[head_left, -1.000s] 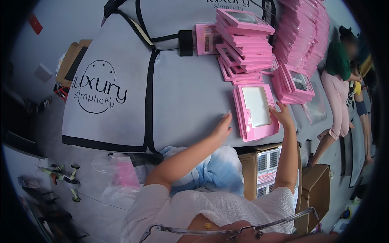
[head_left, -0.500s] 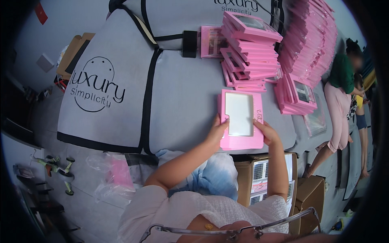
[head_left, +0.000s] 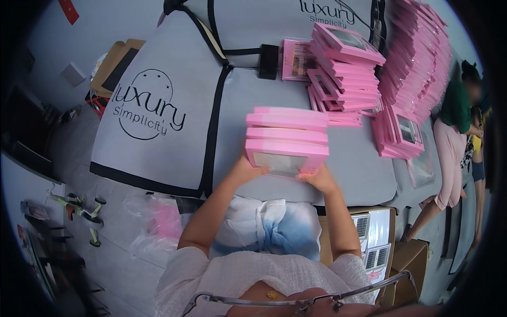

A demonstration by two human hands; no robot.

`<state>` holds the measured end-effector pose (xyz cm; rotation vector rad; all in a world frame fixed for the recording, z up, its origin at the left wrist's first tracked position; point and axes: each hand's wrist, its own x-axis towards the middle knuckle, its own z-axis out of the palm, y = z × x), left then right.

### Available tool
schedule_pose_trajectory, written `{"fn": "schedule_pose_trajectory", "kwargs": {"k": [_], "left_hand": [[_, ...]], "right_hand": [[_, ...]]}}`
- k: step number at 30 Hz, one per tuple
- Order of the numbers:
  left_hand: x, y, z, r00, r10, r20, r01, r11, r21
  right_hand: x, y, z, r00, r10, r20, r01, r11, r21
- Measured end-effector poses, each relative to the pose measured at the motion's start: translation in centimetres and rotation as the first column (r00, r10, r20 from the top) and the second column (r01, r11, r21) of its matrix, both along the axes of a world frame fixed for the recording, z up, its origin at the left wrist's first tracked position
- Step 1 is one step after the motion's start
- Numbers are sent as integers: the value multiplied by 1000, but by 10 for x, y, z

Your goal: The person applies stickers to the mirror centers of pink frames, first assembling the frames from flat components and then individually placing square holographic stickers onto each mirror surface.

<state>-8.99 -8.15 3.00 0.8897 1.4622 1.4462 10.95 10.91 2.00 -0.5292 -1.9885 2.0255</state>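
Two bare hands share one load: a bundle of pink boxes [head_left: 287,136], at least three of them, gripped together with their narrow edges facing up. The left hand [head_left: 247,169] is partly closed on the lower left corner, its thumb lying across the front box near the clear window [head_left: 281,162]; its other fingers are mostly out of sight behind the boxes. The right hand [head_left: 320,180] is curled to a similar degree at the lower right corner, thumb pressed to the front box, the remaining fingers largely hidden. The bundle stands tilted in front of the person, over the near part of a grey sofa [head_left: 359,171]; whether its underside touches the seat cannot be told. The white and blue clothing [head_left: 282,227] of the lap shows below it, between the forearms. Beyond the right hand, well apart from it, an uneven pile of pink boxes [head_left: 348,79] rises on the seat, with a smaller pile [head_left: 397,132] near it and a tall, shiny pink stack [head_left: 416,63] behind. A cardboard carton [head_left: 325,240] stands below the right forearm.
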Motion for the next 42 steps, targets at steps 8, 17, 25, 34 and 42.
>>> {"fn": "schedule_pose_trajectory", "kwargs": {"k": [8, 17, 25, 34, 42], "left_hand": [[1, -6, -29, 981, -12, -194, 49, 981, 188], [5, 6, -8, 950, 45, -309, 77, 926, 370], [18, 9, 3, 977, 137, -162, -65, 919, 389], [22, 11, 2, 970, 167, -175, -69, 884, 462], [30, 15, 34, 909, 327, -260, -19, 653, 757]], "right_hand": [[16, -10, 7, 917, -157, -366, 217, 967, 131], [8, -17, 108, 879, 76, -472, 354, 559, 750], [20, -37, 140, 966, -124, -225, 233, 52, 971], [-2, -66, 177, 987, -160, 31, -16, 95, 995], [-1, -66, 180, 990, -124, 73, -62, 94, 994]]}}
